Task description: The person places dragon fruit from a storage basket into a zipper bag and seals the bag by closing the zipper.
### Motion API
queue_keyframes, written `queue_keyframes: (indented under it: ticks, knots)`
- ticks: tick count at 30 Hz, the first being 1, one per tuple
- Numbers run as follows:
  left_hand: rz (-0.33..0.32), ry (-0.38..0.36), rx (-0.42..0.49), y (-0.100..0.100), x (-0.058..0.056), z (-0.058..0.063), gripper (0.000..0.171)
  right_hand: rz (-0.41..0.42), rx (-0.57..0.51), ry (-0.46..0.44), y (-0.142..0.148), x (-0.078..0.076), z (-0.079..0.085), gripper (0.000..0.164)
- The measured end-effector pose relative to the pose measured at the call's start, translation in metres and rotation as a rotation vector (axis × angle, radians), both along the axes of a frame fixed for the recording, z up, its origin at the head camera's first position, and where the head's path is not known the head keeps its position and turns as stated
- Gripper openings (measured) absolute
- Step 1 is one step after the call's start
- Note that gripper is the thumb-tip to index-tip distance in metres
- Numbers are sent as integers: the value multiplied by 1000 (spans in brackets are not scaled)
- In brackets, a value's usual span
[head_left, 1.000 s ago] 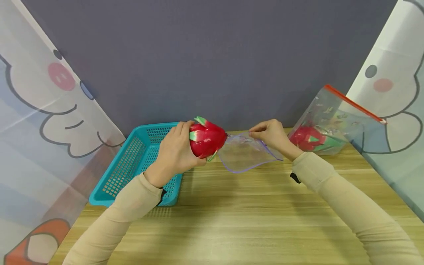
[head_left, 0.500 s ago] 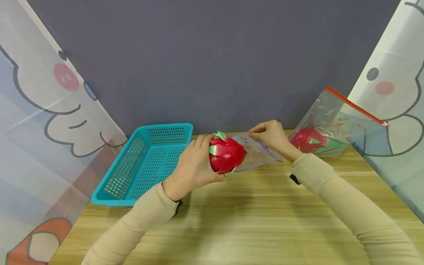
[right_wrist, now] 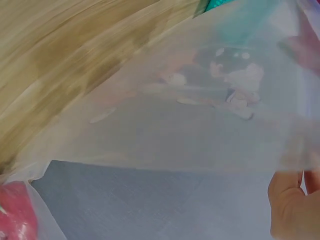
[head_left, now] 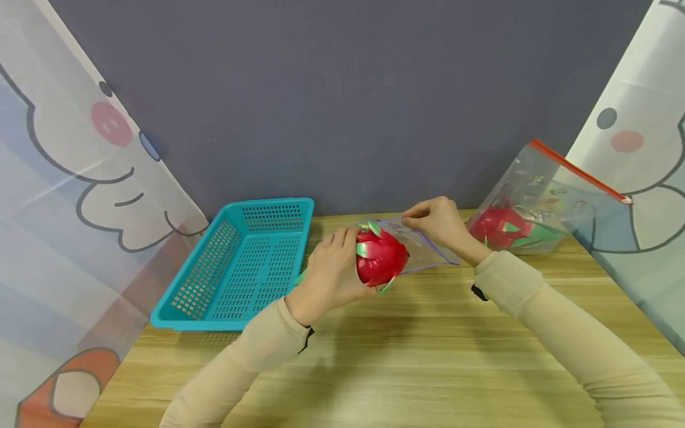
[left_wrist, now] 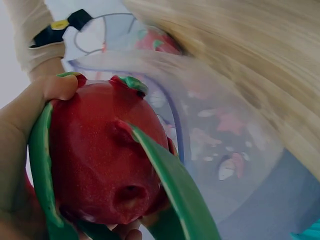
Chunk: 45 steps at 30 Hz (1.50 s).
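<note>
A red dragon fruit (head_left: 381,258) with green-tipped scales is held in my left hand (head_left: 332,270), fingers and thumb around its sides. It sits at the purple-edged mouth of a clear zip bag (head_left: 423,249). In the left wrist view the fruit (left_wrist: 105,155) is in front of the bag (left_wrist: 220,135); whether its far end is inside I cannot tell. My right hand (head_left: 439,223) pinches the bag's upper edge between thumb and fingers. Small printed figures show on the bag (right_wrist: 150,135) in the right wrist view, where the right hand (right_wrist: 295,205) is partly cut off.
A blue-green plastic basket (head_left: 257,264) stands on the left of the wooden table (head_left: 374,368). At the right stands another clear zip bag with a red-orange slider strip (head_left: 580,172), holding a red dragon fruit (head_left: 500,227). A dark grey panel (head_left: 348,107) rises behind.
My left hand has carried the dragon fruit rightward and a little nearer, from beside the basket to in front of the purple-edged bag. The right hand has kept its pinch in nearly the same place.
</note>
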<state>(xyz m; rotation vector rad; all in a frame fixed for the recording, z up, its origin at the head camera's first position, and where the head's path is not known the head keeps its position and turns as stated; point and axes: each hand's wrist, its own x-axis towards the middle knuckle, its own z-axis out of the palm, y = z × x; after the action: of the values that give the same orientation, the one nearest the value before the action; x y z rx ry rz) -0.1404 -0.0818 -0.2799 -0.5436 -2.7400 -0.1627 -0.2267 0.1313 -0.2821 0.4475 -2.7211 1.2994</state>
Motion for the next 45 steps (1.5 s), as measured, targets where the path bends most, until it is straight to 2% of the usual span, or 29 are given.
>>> queue_keyframes:
  ticks: [4,9,13,20,28,35,39,45]
  knots:
    - [9,34,-12,0,-6,-6,93,2,26,50,-3,3,-1,16]
    - [17,38,-36,1,-11,-12,94,-9,36,97,-8,4,-1,14]
    - [-26,71,-79,6,-11,-17,95,-13,33,94,-11,4,-2,15]
    - [-107,185,-175,14,-5,-29,98,-14,46,111,-15,2,-4,15]
    - [-140,195,-285,20,5,-36,105,-16,66,120,-16,0,-5,16]
    - [-173,255,-299,23,10,-40,103,3,55,106,-19,2,-5,15]
    - [-155,241,-289,24,8,-38,102,0,52,118,-19,4,-5,14]
    - [-74,167,-269,21,-2,-37,104,21,51,118,-19,6,-4,14]
